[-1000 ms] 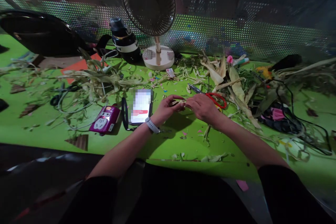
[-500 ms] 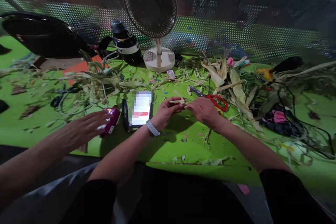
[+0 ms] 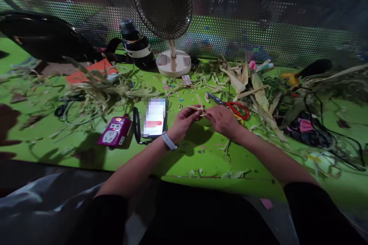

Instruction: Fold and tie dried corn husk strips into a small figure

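Over the green table, my left hand (image 3: 184,122) pinches a small piece of pale husk strips (image 3: 200,108) between thumb and fingers. My right hand (image 3: 222,121) is closed on the right end of the same piece, its fingertips close to those of the left. Red-handled scissors (image 3: 237,110) lie just behind my right hand. To the left of my left wrist, a phone (image 3: 155,118) with a lit screen rests in its stand. A purple power adapter (image 3: 115,133) sits left of the phone.
A fan (image 3: 173,63) and a dark bottle (image 3: 138,50) stand at the back. Dry husks (image 3: 261,92) are heaped at the right, with more (image 3: 100,88) at the left. A black cable (image 3: 339,157) curls at the right. Another person's hand (image 3: 8,128) shows at the left edge.
The other person's hand has moved left, away from the purple adapter, which is now uncovered. My hands remain together at the husk piece, whose strips are tilted slightly differently.
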### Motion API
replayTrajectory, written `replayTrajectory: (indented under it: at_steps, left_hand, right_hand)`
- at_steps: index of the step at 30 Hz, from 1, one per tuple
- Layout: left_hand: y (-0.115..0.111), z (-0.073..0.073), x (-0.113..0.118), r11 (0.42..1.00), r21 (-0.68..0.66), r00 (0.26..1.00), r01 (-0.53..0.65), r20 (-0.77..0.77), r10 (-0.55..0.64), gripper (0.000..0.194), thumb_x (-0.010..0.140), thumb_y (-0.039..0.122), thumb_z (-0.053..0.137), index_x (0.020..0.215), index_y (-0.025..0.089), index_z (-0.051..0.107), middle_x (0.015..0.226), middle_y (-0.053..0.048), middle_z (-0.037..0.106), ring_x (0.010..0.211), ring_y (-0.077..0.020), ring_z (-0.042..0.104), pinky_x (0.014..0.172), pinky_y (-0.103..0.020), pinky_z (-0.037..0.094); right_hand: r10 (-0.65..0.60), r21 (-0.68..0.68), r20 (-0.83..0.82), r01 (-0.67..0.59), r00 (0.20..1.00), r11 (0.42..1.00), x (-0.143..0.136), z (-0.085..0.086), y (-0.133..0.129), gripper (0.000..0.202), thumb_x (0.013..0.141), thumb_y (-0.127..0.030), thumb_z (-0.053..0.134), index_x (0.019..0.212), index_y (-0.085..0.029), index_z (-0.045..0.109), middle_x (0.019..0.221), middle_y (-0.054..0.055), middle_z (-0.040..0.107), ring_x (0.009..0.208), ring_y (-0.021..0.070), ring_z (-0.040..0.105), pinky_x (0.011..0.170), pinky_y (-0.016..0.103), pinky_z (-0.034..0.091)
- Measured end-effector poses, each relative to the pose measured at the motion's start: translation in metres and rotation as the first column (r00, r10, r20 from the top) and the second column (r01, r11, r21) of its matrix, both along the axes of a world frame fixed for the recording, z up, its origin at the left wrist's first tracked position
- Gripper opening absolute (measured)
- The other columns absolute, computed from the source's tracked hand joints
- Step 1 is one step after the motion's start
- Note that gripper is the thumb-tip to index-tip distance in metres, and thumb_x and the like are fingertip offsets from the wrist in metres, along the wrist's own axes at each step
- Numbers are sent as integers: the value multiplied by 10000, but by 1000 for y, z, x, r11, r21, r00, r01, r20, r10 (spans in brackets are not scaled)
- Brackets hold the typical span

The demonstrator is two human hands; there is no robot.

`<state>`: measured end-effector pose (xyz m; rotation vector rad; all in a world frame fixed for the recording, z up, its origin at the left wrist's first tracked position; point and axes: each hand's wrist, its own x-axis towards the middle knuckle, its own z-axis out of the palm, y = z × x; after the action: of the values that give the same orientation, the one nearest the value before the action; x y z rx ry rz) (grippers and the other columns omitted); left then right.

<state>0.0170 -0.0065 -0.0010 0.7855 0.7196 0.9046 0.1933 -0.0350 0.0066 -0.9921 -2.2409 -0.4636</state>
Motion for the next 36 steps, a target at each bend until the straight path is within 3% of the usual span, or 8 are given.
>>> replayTrajectory:
  at_steps: [9,13,17,22,26,36]
  left_hand:
    - [-1,-3,1,999,31,1000,8,-16,-7,300,601,291,817,849,165,705,787,2,685,689,-75,580,664,-206,444]
    - [1,1,-3,999,48,1000,3,-9,-3,300,605,295,812,857,168,709,800,6,673,674,-62,556,664,-198,435]
    - [4,2,-6,997,81,1000,2,-18,0,279,630,302,795,856,166,707,774,9,654,632,-53,535,632,-193,422]
    - [4,-1,-4,985,134,992,112,-66,-104,369,687,385,751,959,144,688,670,9,622,583,-64,540,577,-205,414]
    - [1,-2,0,982,185,998,23,-66,-11,384,642,380,783,917,152,641,781,3,657,638,-79,593,650,-239,474]
    - [5,-9,1,993,112,996,-45,-70,53,373,625,383,788,873,150,637,671,39,615,557,-47,543,562,-188,420]
  right_hand:
    - [57,-33,7,-57,998,998,1,-6,1,100,930,-248,482,924,-166,539,724,46,624,647,162,546,584,282,426]
    - [62,-110,4,-61,998,992,3,-1,0,309,907,-392,511,1058,-123,534,833,104,660,744,199,589,630,313,473]
    - [65,-141,21,-61,998,988,6,1,1,173,930,-270,486,1016,-155,582,821,86,674,769,193,598,687,319,482]
    - [16,-150,-9,-18,1000,989,5,0,1,154,931,-223,470,948,-146,602,786,92,651,728,190,563,660,320,465]
    - [17,-208,-37,-24,999,978,3,-1,0,163,938,-227,451,911,-152,594,754,81,625,701,183,542,626,307,442]
    - [3,-233,12,0,1000,972,1,-2,-1,206,942,-237,446,996,-134,616,828,105,671,757,195,591,691,324,474]
